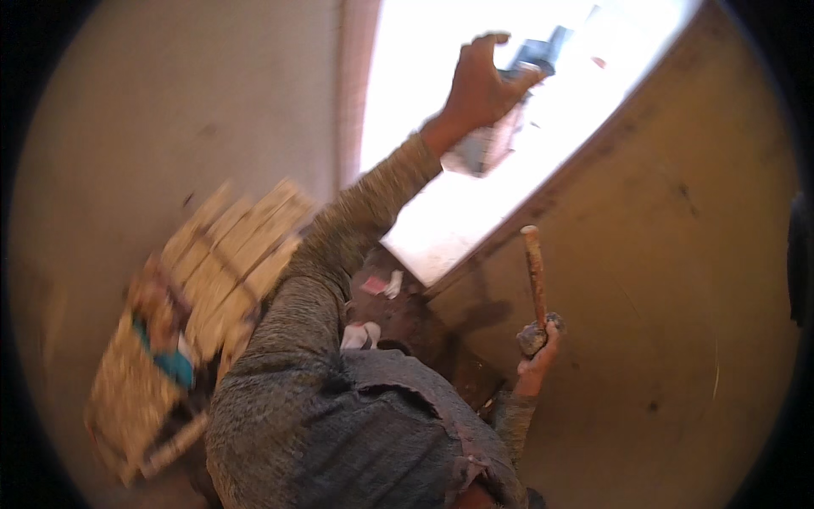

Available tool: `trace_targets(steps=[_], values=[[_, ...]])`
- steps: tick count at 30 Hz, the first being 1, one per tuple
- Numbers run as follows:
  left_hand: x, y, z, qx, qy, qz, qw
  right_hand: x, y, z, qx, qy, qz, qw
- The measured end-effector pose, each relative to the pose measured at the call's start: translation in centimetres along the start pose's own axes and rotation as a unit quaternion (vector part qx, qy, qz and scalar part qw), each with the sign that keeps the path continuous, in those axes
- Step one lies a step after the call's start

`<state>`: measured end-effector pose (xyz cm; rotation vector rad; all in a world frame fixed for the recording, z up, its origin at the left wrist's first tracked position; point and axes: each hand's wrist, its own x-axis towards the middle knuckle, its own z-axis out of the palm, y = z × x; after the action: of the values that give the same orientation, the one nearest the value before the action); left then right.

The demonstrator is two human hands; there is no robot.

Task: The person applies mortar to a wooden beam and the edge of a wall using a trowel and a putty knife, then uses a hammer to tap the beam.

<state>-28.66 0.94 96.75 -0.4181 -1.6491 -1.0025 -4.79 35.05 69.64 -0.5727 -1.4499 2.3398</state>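
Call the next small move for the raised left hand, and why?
Probably close the left hand fully on the pale, blurred object beneath it: the fingers are spread, so the grip looks unsettled. The right hand holds the wooden-handled tool upright, so it can wait.

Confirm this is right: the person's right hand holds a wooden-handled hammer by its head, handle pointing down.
Not quite. In the head view the right hand holds the wooden-handled hammer by its head, but the handle points up along the wall, not down.

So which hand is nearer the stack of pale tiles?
The left hand, though it is raised toward the bright opening, well above the stack of pale tiles. The right hand grips a hammer farther right.
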Motion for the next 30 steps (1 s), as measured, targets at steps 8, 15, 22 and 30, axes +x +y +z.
trace_targets(steps=[8,15,22,30], values=[[-20.8,4.1,-24.6,0.241,-0.077,-0.343,0.905,1.0,1.2,13.4,-0.111,-0.25,0.089,0.958],[-34.3,4.9,-44.3,0.447,0.033,-0.4,0.799,-6.9,10.9,29.0,-0.123,-0.411,0.097,0.898],[-34.9,6.6,-54.8,0.605,0.05,-0.342,0.717,-13.9,18.4,39.0,-0.217,-0.529,-0.106,0.814],[-33.4,2.6,-60.3,0.611,-0.037,-0.37,0.699,-21.8,27.3,45.7,-0.403,-0.567,-0.331,0.637]])
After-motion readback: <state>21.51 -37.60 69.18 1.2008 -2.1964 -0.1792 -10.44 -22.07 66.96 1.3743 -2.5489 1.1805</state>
